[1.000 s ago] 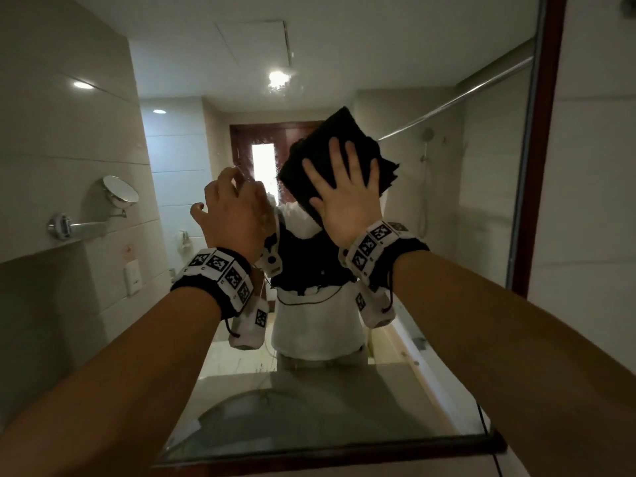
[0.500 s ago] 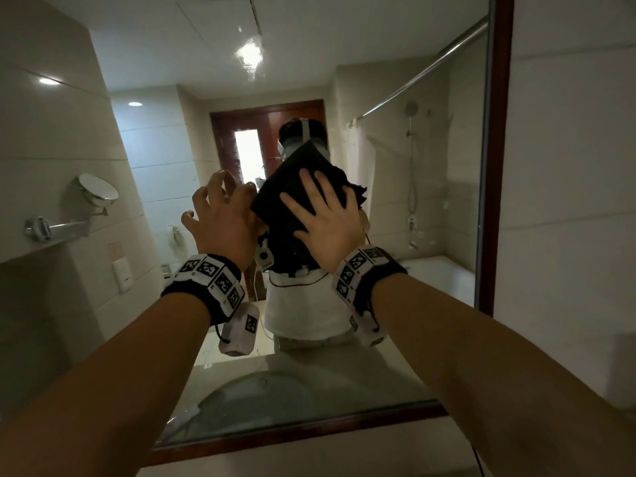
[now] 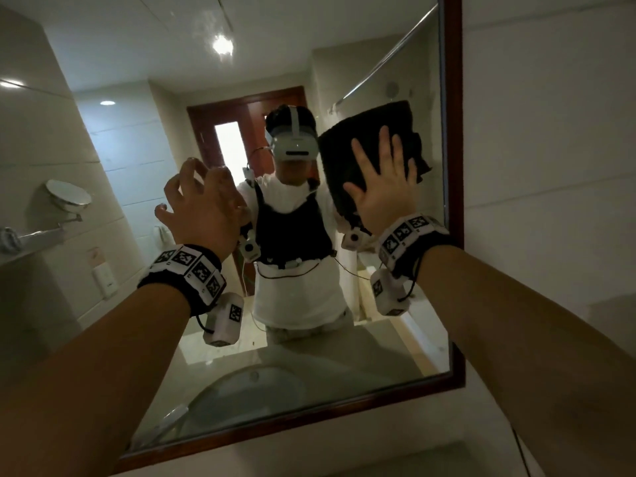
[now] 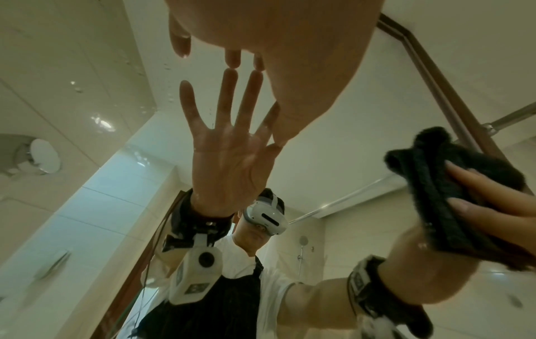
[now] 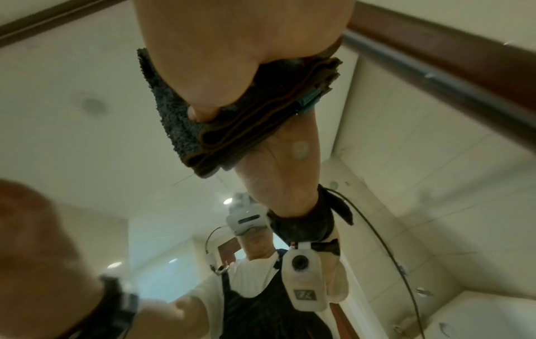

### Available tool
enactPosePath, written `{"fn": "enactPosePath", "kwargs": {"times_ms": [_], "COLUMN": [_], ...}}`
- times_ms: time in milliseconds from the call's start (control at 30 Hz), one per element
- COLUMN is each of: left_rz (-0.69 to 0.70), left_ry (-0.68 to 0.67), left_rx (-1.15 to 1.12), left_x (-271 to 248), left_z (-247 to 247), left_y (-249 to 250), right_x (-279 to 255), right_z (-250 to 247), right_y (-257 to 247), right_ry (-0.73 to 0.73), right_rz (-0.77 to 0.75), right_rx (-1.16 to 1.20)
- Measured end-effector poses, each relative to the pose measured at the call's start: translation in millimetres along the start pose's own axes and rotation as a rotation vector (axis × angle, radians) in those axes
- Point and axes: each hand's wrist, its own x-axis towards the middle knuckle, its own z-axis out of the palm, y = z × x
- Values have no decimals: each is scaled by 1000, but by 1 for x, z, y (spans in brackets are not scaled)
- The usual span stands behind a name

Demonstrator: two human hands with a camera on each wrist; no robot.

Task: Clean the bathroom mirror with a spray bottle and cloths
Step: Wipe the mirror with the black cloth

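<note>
Head view: right hand (image 3: 383, 191), fingers straight, presses the cloth (image 3: 370, 149) flat on the mirror (image 3: 309, 390), now far right by the frame (image 3: 453, 201); earlier it was mid-glass. Left hand (image 3: 203, 208) spread, holds nothing.
Left wrist: fingertips (image 4: 232, 62) touch the glass, droplets nearby.
Right wrist: cloth folded in layers, teal tag (image 5: 310, 99), "74" on reflected camera (image 5: 304, 295).

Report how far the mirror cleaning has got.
Done: nothing here proves a finished area. In hand: the right hand presses the dark folded cloth flat on the mirror near its right frame; the left hand touches the glass with its fingertips. Left: droplets show in the left wrist view; no spray bottle is visible.
</note>
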Motion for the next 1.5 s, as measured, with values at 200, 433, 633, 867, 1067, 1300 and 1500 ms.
{"fn": "enactPosePath", "kwargs": {"times_ms": [200,433,633,867,1067,1300,1500], "left_rz": [-37,-32,25,31,94,105,66], "left_ry": [-44,-29,7,20,16,-4,15], "left_rx": [3,-5,-36,-56,-21,-14,-59], "left_x": [-2,-3,-8,-22,-18,-17,-20], "left_z": [2,1,7,13,14,14,13], "left_y": [4,3,-9,-58,-74,-75,-65], "right_x": [-8,-28,-59,-63,-79,-87,-67], "right_z": [-8,4,17,36,60,66,44], "right_y": [49,40,32,-4,-94,-138,-47], "right_ry": [-33,-11,-96,-48,-25,-52,-70], "right_rz": [110,211,301,393,117,-152,149], "right_rx": [28,6,40,46,-41,-71,-31]}}
